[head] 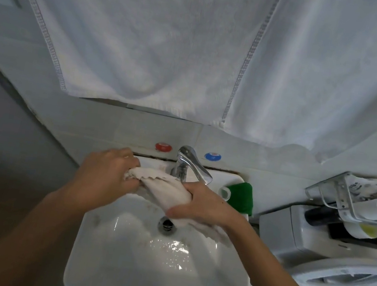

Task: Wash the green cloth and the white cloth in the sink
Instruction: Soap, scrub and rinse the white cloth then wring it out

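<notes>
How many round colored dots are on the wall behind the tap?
2: a red dot left of the tap, a blue dot right of it. None looks hidden.

White cloth (164, 188) bunched, held above sink (111, 267) basin under tap; green cloth (241, 196) folded at sink's two-o'clock corner.

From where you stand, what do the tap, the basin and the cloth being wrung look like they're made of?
Tap: polished, chrome-like metal, with mirror-bright highlights. Basin: glossy white, probably glazed ceramic, with sharp wet glints. White cloth gripped by both hands: soft, nubbly woven fabric, maybe cotton terry, with a frayed edge.
</notes>
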